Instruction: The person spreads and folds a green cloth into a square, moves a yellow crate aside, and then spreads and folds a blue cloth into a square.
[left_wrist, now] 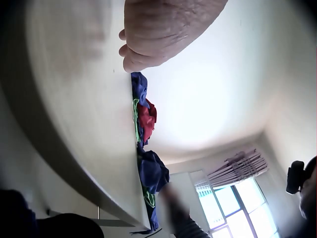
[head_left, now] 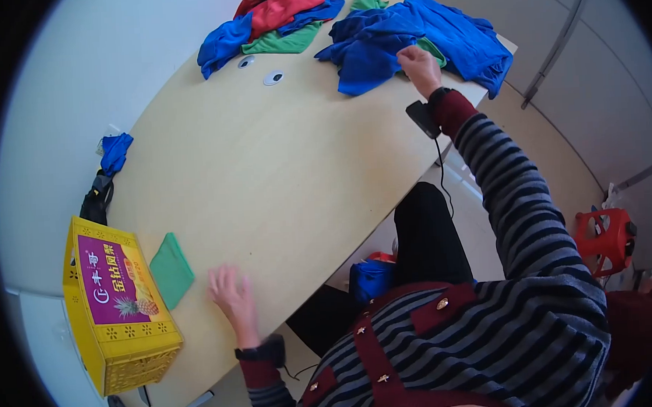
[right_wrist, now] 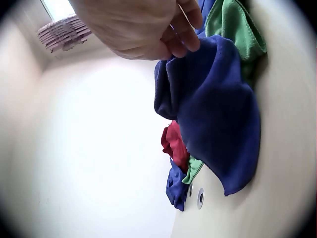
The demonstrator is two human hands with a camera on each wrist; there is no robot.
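Note:
At the far right of the table, my right hand is at a heap of blue cloths. In the right wrist view its curled fingers pinch the upper edge of a blue cloth, which hangs in folds below them. A green cloth shows behind it. My left hand is over the near left part of the table, fingers spread and slightly blurred, holding nothing. Beside it, a folded green cloth lies flat against a yellow box.
The yellow box with a pineapple picture stands at the table's left edge. Another heap of red, blue and green cloths lies at the far end, near two round grommets. A red stool stands behind on the right.

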